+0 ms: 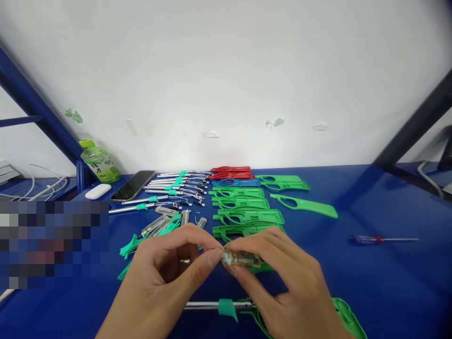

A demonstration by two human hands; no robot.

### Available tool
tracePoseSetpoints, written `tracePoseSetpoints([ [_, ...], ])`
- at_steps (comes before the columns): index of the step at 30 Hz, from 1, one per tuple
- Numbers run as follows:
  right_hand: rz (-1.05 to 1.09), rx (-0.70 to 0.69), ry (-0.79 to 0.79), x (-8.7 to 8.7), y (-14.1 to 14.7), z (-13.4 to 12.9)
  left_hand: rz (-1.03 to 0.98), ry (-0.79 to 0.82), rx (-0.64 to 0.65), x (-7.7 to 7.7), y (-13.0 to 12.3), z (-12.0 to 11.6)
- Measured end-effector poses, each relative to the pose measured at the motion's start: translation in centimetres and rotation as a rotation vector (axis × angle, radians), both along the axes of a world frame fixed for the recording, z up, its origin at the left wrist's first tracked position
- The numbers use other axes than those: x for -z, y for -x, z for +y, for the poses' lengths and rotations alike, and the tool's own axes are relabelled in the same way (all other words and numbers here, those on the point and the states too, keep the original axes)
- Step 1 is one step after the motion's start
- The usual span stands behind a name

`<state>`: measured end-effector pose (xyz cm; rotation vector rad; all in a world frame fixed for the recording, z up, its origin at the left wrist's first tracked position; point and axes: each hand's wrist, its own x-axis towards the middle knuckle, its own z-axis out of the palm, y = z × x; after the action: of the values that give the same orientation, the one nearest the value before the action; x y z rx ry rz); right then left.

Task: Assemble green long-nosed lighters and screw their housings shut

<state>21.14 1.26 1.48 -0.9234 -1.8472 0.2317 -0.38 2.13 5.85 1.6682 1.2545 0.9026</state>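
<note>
Between my two hands is a small clear lighter fuel tank (pixel 247 259), lying nearly level, with a whitish fitting at its left end. My right hand (pixel 282 278) grips the tank's body between thumb and fingers. At the fitting, the thumb and forefinger of my left hand (pixel 173 273) are pinched together; the tips hide what is between them. Below, a metal lighter tube (pixel 203 305) with a teal trigger (pixel 228 308) runs into a green half shell (pixel 348 315), partly covered by my right hand. More clear tanks (pixel 165 211) and teal triggers (pixel 130 246) lie beyond my left hand.
Several metal tubes with wires (pixel 165 192) lie in rows at the back. Beside them are green shells (pixel 247 216), red shells (pixel 231 173) and a blue one (pixel 236 182). A screwdriver (pixel 383 239) lies right; a phone (pixel 133 185), white case (pixel 98 190) and bottle (pixel 100 162) stand left.
</note>
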Motion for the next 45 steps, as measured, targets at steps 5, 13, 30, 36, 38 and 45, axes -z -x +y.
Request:
tracePoseSetpoints([
  [5,0.0,0.037,-0.016,-0.2,-0.1,0.1,-0.029,0.082,0.001,0.0,-0.4,-0.1],
  [13,0.001,0.02,-0.045,-0.1,-0.2,0.3,-0.092,0.282,0.018,-0.3,-0.9,-0.4],
  [30,-0.126,0.037,-0.225,0.9,0.1,0.2,-0.033,0.108,-0.099,-0.1,-1.5,-1.2],
  [36,-0.209,0.016,-0.229,1.1,0.0,0.0,-0.22,0.183,-0.175,1.4,-1.5,-1.9],
  [38,-0.212,-0.003,-0.212,1.2,0.0,-0.1,-0.234,0.178,-0.163,1.8,-1.4,-2.0],
  [45,-0.236,-0.049,-0.16,0.9,-0.4,-0.2,-0.261,0.26,-0.075,0.2,-2.0,-1.8],
])
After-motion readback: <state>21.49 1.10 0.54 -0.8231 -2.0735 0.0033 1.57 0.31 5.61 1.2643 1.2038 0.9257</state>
